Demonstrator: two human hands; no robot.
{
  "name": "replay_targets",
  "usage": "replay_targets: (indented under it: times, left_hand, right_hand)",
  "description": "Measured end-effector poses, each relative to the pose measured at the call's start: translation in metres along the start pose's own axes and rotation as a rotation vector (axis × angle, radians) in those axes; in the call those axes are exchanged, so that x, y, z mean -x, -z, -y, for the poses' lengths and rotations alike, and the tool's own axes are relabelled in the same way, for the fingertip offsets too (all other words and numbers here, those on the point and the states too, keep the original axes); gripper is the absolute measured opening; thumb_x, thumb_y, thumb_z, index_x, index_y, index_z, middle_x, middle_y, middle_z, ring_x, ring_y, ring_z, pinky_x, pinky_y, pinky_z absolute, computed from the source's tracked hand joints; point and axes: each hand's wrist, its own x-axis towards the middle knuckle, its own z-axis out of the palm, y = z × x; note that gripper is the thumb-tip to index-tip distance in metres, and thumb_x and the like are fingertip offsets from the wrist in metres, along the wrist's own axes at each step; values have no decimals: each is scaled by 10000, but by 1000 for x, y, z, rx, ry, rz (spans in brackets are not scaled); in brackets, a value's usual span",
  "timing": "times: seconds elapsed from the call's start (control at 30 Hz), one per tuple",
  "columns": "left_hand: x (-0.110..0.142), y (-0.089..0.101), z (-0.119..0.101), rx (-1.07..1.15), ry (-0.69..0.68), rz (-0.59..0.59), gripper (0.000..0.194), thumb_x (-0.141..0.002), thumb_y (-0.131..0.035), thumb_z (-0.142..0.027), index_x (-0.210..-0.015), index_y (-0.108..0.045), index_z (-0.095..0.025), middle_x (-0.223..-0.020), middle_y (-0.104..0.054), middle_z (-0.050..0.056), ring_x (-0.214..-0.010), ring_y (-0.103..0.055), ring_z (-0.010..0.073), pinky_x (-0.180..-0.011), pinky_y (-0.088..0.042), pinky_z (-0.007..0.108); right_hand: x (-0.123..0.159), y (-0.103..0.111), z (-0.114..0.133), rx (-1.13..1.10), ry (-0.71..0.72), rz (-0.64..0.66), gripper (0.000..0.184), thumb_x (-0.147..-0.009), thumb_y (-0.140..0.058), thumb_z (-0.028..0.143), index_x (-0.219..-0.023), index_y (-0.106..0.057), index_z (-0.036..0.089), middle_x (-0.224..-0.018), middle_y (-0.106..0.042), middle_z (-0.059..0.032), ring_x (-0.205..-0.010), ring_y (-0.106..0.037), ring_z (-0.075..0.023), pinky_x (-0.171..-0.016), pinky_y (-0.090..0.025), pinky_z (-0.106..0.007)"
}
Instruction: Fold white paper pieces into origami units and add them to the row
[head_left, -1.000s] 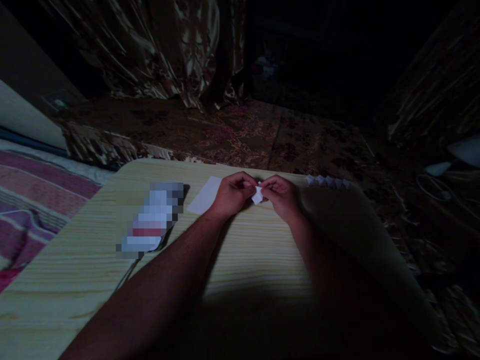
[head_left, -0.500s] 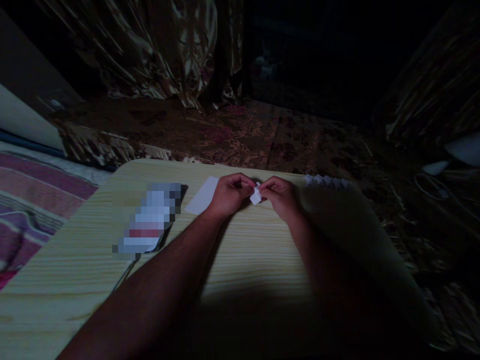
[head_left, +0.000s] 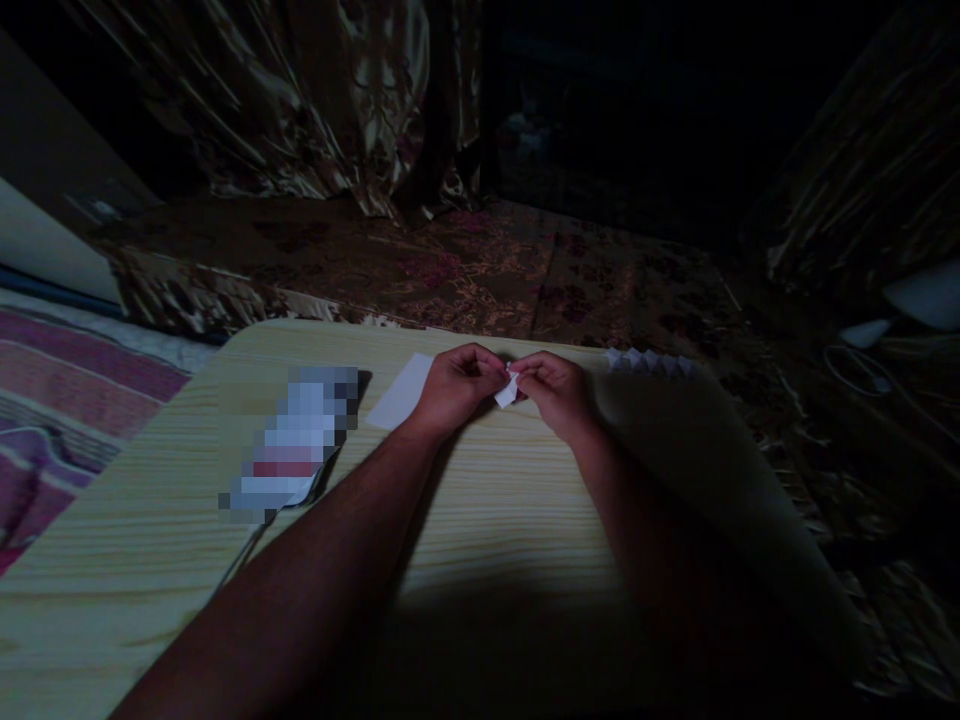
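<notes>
A small folded piece of white paper (head_left: pixel 508 391) is pinched between my two hands above the far part of the table. My left hand (head_left: pixel 459 385) grips its left side with thumb and forefinger. From the other side my right hand (head_left: pixel 553 388) holds it with closed fingertips, which hide part of the folds. Beside my left hand lies a flat white sheet of paper (head_left: pixel 400 392), partly covered by that hand. To the right of my right hand, several small folded paper pieces (head_left: pixel 649 362) stand in a row near the far edge.
The light wooden table (head_left: pixel 517 520) is dim on its right side. A blurred-out phone-like device (head_left: pixel 296 440) with a cable (head_left: pixel 238 560) lies on the left. Striped bedding (head_left: pixel 64 400) is at the left, and a patterned cloth surface (head_left: pixel 465 265) lies beyond the table.
The folded paper has tilted and turned slightly between my fingers, and my right fingers have shifted a little on it. The whole view has drifted slightly.
</notes>
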Motion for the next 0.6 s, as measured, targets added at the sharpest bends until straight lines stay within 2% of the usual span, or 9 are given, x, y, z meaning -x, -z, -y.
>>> replay_targets:
  times: [0.1, 0.43, 0.6]
  left_hand:
    - [-1, 0, 2, -7, -13, -3, 218, -611, -763, -266, -753, -650, -143, -681, -643, 13, -582, -568, 113, -563, -444, 233]
    - [-1, 1, 3, 5, 1, -20, 215, -608, -757, -237, -769, -652, -141, -685, -641, 14, -555, -561, 104, -538, -440, 230]
    - [-1, 1, 3, 18, 3, -31, 254, -603, -759, -231, -810, -641, -144, -686, -647, 9, -554, -564, 107, -536, -437, 227]
  right_hand:
    - [0, 0, 1, -22, -13, -5, 161, -715, -635, 256, -857, -597, 189, -649, -641, 25, -553, -607, -113, -570, -512, -256]
    - [0, -1, 2, -2, 8, -34, 116, -699, -650, 254, -749, -566, 191, -625, -608, 36, -547, -607, -109, -554, -502, -244]
    - [0, 0, 4, -39, -54, -28, 167, -687, -648, 253, -815, -560, 193, -616, -627, 37, -530, -606, -113, -548, -504, -245]
